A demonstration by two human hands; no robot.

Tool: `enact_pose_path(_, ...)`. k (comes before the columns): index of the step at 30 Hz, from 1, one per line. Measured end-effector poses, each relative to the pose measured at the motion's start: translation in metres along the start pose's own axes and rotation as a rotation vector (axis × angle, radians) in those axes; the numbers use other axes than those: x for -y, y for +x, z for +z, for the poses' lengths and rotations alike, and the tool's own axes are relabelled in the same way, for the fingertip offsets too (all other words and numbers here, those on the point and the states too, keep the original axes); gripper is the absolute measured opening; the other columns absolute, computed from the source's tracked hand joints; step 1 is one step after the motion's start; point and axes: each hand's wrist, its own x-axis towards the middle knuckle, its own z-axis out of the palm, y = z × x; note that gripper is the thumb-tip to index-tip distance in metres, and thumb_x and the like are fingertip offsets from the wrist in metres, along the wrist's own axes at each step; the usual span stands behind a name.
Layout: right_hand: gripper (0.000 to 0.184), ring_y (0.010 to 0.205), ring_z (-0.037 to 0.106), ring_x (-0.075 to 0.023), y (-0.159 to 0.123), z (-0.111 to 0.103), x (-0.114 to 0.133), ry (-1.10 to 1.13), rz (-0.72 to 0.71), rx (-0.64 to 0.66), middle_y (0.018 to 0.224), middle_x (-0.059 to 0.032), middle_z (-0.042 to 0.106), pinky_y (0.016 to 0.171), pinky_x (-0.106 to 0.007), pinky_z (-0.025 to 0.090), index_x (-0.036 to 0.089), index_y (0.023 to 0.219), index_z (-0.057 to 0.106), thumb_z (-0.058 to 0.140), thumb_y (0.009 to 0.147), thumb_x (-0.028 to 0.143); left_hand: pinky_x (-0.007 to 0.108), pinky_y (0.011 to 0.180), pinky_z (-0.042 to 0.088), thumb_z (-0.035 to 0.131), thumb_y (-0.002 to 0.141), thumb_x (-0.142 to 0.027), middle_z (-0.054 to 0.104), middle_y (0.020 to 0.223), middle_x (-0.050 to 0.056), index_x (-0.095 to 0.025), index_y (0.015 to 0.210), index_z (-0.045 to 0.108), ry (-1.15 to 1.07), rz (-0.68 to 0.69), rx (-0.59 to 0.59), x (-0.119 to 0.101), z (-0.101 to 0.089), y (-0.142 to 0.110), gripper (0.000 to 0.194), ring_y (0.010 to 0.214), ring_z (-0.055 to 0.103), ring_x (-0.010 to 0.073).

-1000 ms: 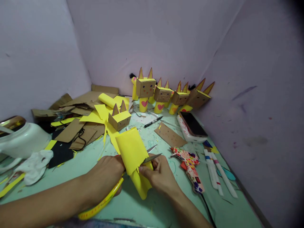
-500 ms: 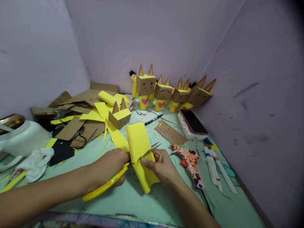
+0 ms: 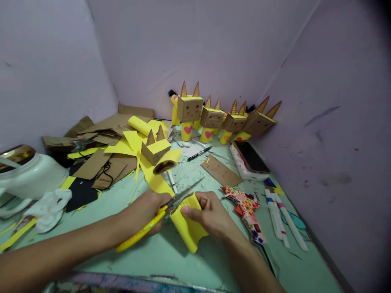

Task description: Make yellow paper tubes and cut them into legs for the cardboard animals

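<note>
My left hand [image 3: 149,213] is closed around yellow-handled scissors [image 3: 140,234], whose blades point up and right. Between thumb and fingers, my right hand [image 3: 210,211] pinches a curled piece of yellow paper [image 3: 187,228] right below the blades. A separate yellow paper roll [image 3: 169,159], with a brown inner side at its end, is beyond the blades near a small cardboard box head [image 3: 155,150] with two pointed ears; whether the roll is falling or resting I cannot tell. Part of a white marker [image 3: 172,181] shows behind the scissors.
Several box-headed figures [image 3: 190,110] stand along the back wall. Cardboard scraps [image 3: 104,126] and a white pot [image 3: 33,171] are at left. To the right are a phone [image 3: 252,156], a patterned glue gun [image 3: 244,207], markers [image 3: 276,215] and a cardboard strip [image 3: 221,170]. A pen [image 3: 199,154] lies mid-table.
The upper part of the yellow roll has been cut off and has come away, up and left. The scissors' blades have closed. My right hand keeps the lower piece.
</note>
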Motion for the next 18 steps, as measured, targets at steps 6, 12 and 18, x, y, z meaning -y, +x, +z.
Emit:
enact_pose_path(6, 0.035, 0.06, 0.06, -0.0149, 0.001, -0.008, 0.0, 0.127, -0.104, -0.052, 0.07, -0.0028, 0.068, 0.057, -0.024, 0.045, 0.014, 0.081, 0.067, 0.077, 0.06, 0.039, 0.029, 0.053, 0.03, 0.041, 0.075, -0.019, 0.06, 0.066, 0.005, -0.02, 0.075, 0.052, 0.351, -0.218, -0.04, 0.006, -0.021, -0.007, 0.011, 0.063, 0.059, 0.0239)
enact_pose_path(12, 0.032, 0.081, 0.065, -0.0197, 0.009, -0.021, -0.008, 0.115, -0.379, -0.167, 0.089, -0.0052, 0.071, 0.069, -0.028, 0.05, 0.019, 0.092, 0.067, 0.076, 0.066, 0.036, 0.036, 0.064, 0.042, 0.032, 0.088, -0.03, 0.066, 0.087, 0.012, -0.018, 0.103, 0.051, 0.44, -0.305, -0.11, 0.021, -0.02, -0.012, 0.027, 0.081, 0.063, 0.0308)
enact_pose_path(18, 0.032, 0.086, 0.065, -0.0219, 0.011, -0.021, -0.01, 0.061, -0.485, -0.301, 0.091, -0.0052, 0.07, 0.074, -0.031, 0.05, 0.021, 0.091, 0.065, 0.076, 0.065, 0.034, 0.04, 0.077, 0.044, 0.035, 0.082, -0.02, 0.064, 0.098, 0.013, -0.018, 0.106, 0.055, 0.354, -0.202, -0.113, 0.037, -0.012, -0.018, 0.031, 0.093, 0.06, 0.0293)
